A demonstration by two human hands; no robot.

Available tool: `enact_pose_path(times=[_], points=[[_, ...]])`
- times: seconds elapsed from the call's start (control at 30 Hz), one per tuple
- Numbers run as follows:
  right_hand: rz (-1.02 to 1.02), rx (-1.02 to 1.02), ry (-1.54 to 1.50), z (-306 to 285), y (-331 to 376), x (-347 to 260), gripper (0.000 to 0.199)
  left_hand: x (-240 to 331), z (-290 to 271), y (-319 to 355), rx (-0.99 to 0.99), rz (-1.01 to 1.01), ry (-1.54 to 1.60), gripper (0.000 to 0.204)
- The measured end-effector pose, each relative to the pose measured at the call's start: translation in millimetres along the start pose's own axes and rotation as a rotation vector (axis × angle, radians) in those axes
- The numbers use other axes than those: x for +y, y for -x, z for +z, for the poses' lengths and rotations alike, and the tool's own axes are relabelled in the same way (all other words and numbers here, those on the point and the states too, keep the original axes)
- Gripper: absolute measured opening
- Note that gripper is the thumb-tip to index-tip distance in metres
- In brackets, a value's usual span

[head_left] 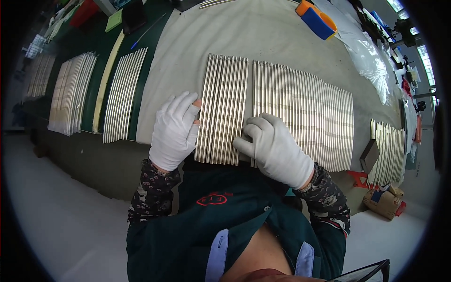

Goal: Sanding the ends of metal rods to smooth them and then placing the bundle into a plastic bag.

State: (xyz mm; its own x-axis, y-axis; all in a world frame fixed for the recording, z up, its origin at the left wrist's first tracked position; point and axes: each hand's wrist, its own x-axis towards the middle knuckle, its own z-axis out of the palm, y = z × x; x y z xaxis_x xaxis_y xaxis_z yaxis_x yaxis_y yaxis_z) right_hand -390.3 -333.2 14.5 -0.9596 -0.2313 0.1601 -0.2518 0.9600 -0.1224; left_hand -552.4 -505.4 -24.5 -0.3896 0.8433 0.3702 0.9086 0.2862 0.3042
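Note:
A flat row of slim, shiny metal rods [221, 103] lies side by side on the cloth-covered table in front of me, between my two hands. My left hand [174, 129], in a white glove with bare fingertips showing, rests against the row's left edge, its fingers stretched out. At the opposite edge is my right hand [275, 148], also white-gloved, its fingers curled and its thumb touching the rightmost rods. What those curled fingers hold, if anything, is hidden. A wider row of similar rods [312, 110] lies just to the right, partly under my right hand.
More rods [124, 96] and a plastic-wrapped bundle [71, 94] lie on the green surface at left. A blue-and-orange tape ring [319, 22] stands far right on the grey cloth [188, 35]. Upright rods [387, 152] stand at right beside a dark block [369, 156]. Clear plastic [371, 66] hangs behind.

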Motion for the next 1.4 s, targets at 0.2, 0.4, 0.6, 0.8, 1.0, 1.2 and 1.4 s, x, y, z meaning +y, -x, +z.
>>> enact_pose_path(times=[0.2,0.4,0.6,0.8,1.0,1.2,1.4], points=[[-0.033,0.119,-0.031,8.2,-8.3,-5.3,0.017,-3.0,-1.1,4.6,0.002,0.008,0.016,0.037],[-0.054,0.0,0.034,2.0,-23.6,-9.9,0.018,-8.1,-5.0,9.3,0.015,-0.007,-0.022,0.033],[-0.048,0.12,-0.038,7.1,-35.3,-15.7,0.015,-10.5,-9.0,9.7,0.012,-0.001,-0.014,0.033],[-0.068,0.054,0.011,11.5,-48.2,-18.8,0.016,-15.0,-12.2,14.0,0.006,-0.013,0.005,0.035],[-0.1,0.131,-0.007,21.9,-56.4,-22.3,0.016,-19.8,-13.0,14.4,-0.006,0.002,0.023,0.034],[-0.116,0.121,0.021,13.4,-68.9,-22.3,0.02,-21.4,-22.1,9.4,0.043,0.048,-0.012,0.033],[-0.065,0.056,0.01,0.2,-71.3,-31.4,0.023,-12.4,-33.6,3.3,0.052,0.049,0.003,0.032]])
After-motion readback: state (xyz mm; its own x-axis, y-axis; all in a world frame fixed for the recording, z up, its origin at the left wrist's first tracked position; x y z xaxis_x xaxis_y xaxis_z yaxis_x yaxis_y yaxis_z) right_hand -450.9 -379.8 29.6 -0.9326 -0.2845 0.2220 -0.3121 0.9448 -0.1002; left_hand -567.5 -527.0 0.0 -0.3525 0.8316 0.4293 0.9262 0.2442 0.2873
